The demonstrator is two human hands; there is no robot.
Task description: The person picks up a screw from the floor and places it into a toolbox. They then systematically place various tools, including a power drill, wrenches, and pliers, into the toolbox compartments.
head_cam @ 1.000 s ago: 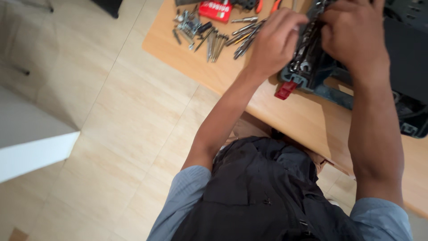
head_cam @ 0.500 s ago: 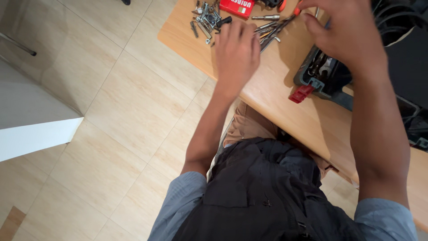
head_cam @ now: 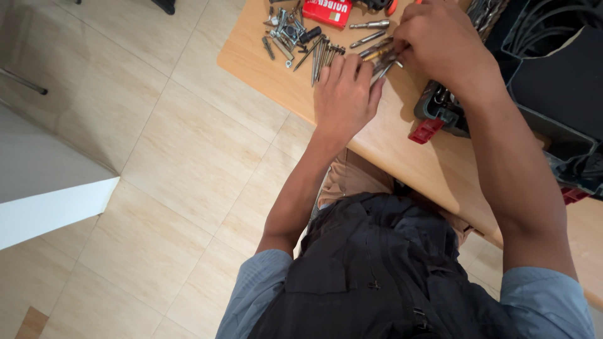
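Note:
My left hand (head_cam: 344, 94) lies flat on the wooden table (head_cam: 377, 141), its fingertips touching a bunch of long metal bits (head_cam: 380, 56). My right hand (head_cam: 440, 44) reaches in from the right and curls its fingers around the same bunch. More metal bits and sockets (head_cam: 301, 41) are spread out to the left of my hands. Just right of my right hand stands an open black toolbox (head_cam: 553, 88) with a red latch (head_cam: 426, 130) at its near corner.
A small red box (head_cam: 326, 11) lies at the table's far edge beside the loose bits. The table's left edge drops to a pale tiled floor (head_cam: 176, 144). A white piece of furniture (head_cam: 44, 194) stands at the left.
Both hands left the toolbox and moved left to the loose bits. The left hand settled flat on the table; the right hand came down and closed on the bunch of bits.

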